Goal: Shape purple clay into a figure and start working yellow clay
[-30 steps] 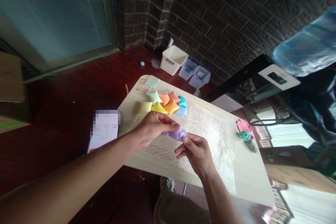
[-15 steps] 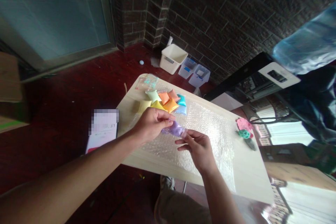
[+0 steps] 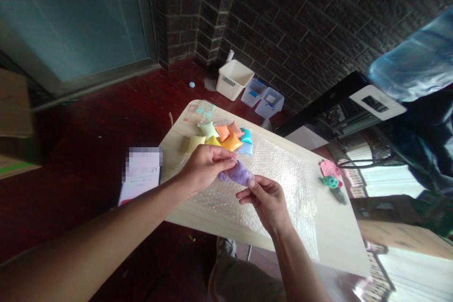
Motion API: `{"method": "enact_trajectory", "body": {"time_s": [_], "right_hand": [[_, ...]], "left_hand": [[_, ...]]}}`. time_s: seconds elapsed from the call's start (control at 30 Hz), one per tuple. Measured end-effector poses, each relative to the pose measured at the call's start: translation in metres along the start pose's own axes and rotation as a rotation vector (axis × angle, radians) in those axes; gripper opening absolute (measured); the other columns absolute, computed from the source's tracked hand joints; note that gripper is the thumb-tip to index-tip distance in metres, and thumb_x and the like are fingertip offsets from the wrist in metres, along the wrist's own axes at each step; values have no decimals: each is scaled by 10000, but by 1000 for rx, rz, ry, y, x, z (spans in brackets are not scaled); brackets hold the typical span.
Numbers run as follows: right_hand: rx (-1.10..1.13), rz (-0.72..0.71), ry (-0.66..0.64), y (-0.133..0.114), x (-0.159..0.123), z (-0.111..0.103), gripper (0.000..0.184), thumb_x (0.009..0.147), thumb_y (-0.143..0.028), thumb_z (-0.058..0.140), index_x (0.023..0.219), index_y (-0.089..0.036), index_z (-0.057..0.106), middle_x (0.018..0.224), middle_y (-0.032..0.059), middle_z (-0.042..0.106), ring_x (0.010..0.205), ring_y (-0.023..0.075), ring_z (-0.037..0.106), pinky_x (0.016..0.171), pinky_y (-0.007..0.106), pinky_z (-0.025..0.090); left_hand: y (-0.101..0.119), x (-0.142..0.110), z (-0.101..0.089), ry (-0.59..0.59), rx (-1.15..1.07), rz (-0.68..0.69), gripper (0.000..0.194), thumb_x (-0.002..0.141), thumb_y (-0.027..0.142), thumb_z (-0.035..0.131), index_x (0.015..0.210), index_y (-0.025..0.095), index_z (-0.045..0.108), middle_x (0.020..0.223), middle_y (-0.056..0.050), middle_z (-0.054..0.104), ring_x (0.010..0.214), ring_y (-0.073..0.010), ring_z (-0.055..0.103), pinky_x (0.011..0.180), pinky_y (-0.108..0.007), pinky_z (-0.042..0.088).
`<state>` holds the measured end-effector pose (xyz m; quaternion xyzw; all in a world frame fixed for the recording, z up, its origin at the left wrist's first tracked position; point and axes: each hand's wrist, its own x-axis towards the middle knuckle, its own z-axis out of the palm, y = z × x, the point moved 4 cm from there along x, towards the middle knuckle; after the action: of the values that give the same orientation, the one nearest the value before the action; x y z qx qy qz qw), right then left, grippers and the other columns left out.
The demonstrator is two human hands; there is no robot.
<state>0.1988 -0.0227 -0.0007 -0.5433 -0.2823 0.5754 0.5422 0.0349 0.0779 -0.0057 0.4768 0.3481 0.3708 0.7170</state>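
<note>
Purple packet [image 3: 242, 173] | left grip [image 3: 204, 166]: pinching one end | right grip [image 3: 268, 199]: pinching other end | bubble wrap [image 3: 288, 170] beneath

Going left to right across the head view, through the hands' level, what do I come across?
Cardboard box → lit screen → left hand → purple packet → right hand → pink piece.

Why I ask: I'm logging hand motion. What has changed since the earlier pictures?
The left hand shifted slightly left, baring more of the purple packet. It and the right hand both kept hold. The other packets and bubble wrap stayed put.
</note>
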Motion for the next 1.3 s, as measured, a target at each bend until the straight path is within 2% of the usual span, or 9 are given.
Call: {"method": "enact_trajectory", "body": {"time_s": [0.17,0.3,0.37,0.5,0.63,0.8,1.0,1.17,1.3], "right_hand": [[-93,-12,-21,2,0,2,318,807,-432,924,910,-147,828,844,92,841,636,188,807,590,257,675],[-93,-42,-45,3,-1,2,328,846,-466,886,918,-155,808,818,79,826,638,176,793,586,255,662],[-83,-65,-39,2,-1,2,323,849,-469,882,907,-163,796,796,70,818,633,174,783,583,260,655],[-76,-120,20,0,2,-2,313,826,-446,903,931,-173,791,747,49,793,606,168,754,575,270,640],[-82,-170,72,-1,4,-6,283,831,-398,905,991,-181,819,727,22,760,610,152,730,575,262,624],[-87,-99,23,0,0,-3,288,790,-412,932,917,-167,851,747,49,787,598,150,731,582,264,640],[-34,-41,-35,0,-2,1,327,792,-468,925,826,-156,833,747,63,802,560,139,738,526,225,628],[-63,-36,-18,0,0,-3,328,826,-469,902,853,-154,812,749,65,810,578,142,752,558,223,636],[-119,-38,-39,-1,3,-6,342,844,-480,888,903,-152,811,785,75,815,636,157,773,607,243,653]], "left_hand": [[5,-1,-2,17,-55,23,385,749,234,852,1088,136,698,835,-50,777,733,-164,717,697,-294,561],[6,1,-4,120,-27,20,488,634,246,953,1009,169,650,720,23,694,652,-128,635,626,-261,514],[4,1,-4,134,-11,27,438,664,304,949,973,167,670,747,11,687,663,-126,624,613,-260,501],[-6,1,3,-47,-68,-95,408,770,442,886,995,138,734,955,-77,754,750,-145,674,686,-295,544],[-13,1,1,-94,-102,-168,332,757,394,892,915,118,797,864,-88,764,717,-145,667,717,-314,554],[-11,2,0,-80,-53,-118,231,722,329,901,768,131,793,694,-52,724,607,-122,595,606,-281,473],[-5,-2,2,-62,37,-93,340,737,414,896,644,156,695,579,-13,639,552,-108,538,538,-266,379],[1,-1,2,-162,232,29,311,895,380,727,686,150,730,609,-45,665,573,-131,580,566,-283,430],[0,2,0,-214,235,39,260,899,319,681,715,144,734,669,-65,703,598,-148,630,588,-288,496]]}}
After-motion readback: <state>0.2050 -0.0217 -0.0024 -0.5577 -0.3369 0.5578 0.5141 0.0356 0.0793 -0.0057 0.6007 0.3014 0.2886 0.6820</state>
